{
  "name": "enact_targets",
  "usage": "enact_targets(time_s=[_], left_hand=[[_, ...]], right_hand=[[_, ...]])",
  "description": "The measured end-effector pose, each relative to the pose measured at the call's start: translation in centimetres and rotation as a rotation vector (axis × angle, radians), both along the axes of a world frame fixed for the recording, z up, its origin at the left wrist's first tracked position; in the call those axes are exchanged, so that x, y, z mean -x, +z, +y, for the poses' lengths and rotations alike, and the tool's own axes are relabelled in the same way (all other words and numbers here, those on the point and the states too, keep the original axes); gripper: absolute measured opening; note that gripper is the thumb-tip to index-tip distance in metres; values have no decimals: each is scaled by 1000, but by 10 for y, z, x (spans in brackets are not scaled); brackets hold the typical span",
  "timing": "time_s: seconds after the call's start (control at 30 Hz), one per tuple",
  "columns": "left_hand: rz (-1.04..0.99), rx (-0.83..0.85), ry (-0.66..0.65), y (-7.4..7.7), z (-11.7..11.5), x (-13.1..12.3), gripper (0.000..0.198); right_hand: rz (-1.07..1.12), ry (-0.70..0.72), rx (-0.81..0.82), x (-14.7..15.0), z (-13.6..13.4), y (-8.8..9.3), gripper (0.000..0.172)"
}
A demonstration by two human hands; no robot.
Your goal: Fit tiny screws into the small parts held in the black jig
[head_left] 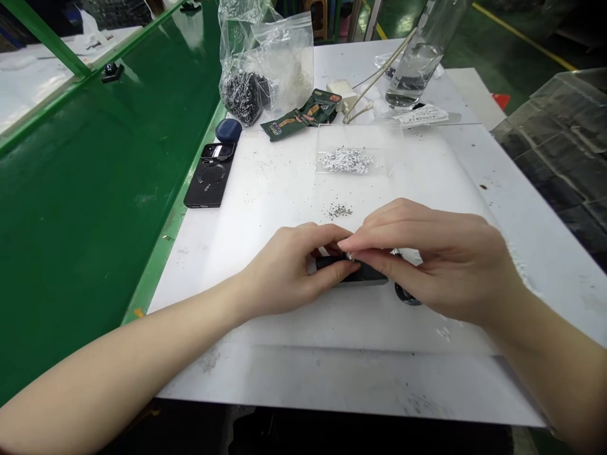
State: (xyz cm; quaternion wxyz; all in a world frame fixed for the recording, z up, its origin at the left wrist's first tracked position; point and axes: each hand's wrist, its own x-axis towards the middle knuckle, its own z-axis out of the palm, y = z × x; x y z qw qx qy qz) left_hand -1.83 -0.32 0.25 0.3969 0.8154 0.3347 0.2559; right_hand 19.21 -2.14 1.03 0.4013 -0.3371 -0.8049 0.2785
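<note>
A black rectangular block (pixel 367 273) lies on the white mat in front of me. My left hand (pixel 303 265) is closed on its left part, thumb across the front and fingers behind. From the right, my right hand (pixel 441 259) meets it there, thumb and forefinger pinched together over the block. A tiny pale piece (pixel 349 256) shows at those fingertips; its kind is too small to tell. Partly hidden behind my right hand is a round black object (pixel 406 296). Beyond my hands sits a small pile of dark bits (pixel 339 210).
A clear tray (pixel 324 169) of small white and grey parts stands farther back. Left of it lie a phone (pixel 207 182) and a dark blue round object (pixel 228 130). Plastic bags (pixel 284 69), green packets (pixel 289 124) and a glass jar (pixel 411 79) stand at the back.
</note>
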Motion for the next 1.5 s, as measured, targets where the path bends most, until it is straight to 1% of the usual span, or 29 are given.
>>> enact_targets(time_s=[0.1,0.17,0.3,0.43,0.5,0.6,0.67,0.7,0.73,0.77,0.8,0.87,0.9,1.0,1.07,1.13,1.17,1.2,1.27,1.33,1.4,1.47,1.5], left_hand=[[-5,7,2,-1,1,0,12],[-8,2,2,-1,1,1,13],[1,-25,-17,-3,2,1,12],[3,-51,-37,-2,3,2,11],[-18,-57,-64,-1,3,3,14],[-32,-64,-98,1,3,3,16],[-29,-98,-119,1,2,2,16],[-31,-126,-130,1,2,2,17],[-37,-154,-142,0,1,2,18],[-44,-176,-148,0,1,2,19],[-48,-186,-150,-1,1,1,20],[-42,-173,-136,-1,1,1,21],[-32,-154,-128,-1,1,1,21],[15,-115,-113,2,0,2,27],[42,-99,-118,9,-3,5,45],[62,-69,-113,18,-6,9,62],[69,-60,-86,24,-6,12,64],[77,-63,-36,30,-3,16,60],[102,-114,127,42,11,23,46],[164,-165,313,51,40,29,37],[245,-164,442,56,81,32,26],[300,-134,535,57,125,31,28],[313,-114,565,56,146,30,32]], right_hand=[[-48,-45,-2,0,0,-1,28],[-63,-54,32,0,0,0,24],[-57,-4,131,2,0,2,27],[-99,-24,133,5,-1,3,26],[-102,-25,147,5,-2,3,24],[-123,11,171,0,-1,5,20],[-137,41,234,-8,2,8,16],[-119,26,273,-13,3,11,14],[-80,-22,303,-19,5,14,12],[-28,-99,313,-24,7,17,11],[18,-197,293,-29,9,20,12],[51,-405,199,-37,13,25,22],[45,-476,169,-40,15,27,25],[51,-555,165,-44,20,27,24],[82,-582,176,-46,24,25,21],[89,-626,157,-49,27,21,22],[87,-637,149,-52,28,20,23],[83,-640,139,-55,30,18,24],[77,-657,115,-61,33,15,26],[82,-686,84,-66,35,12,30],[89,-705,52,-67,35,11,34],[90,-714,19,-65,34,11,33],[89,-720,0,-63,34,12,32]])
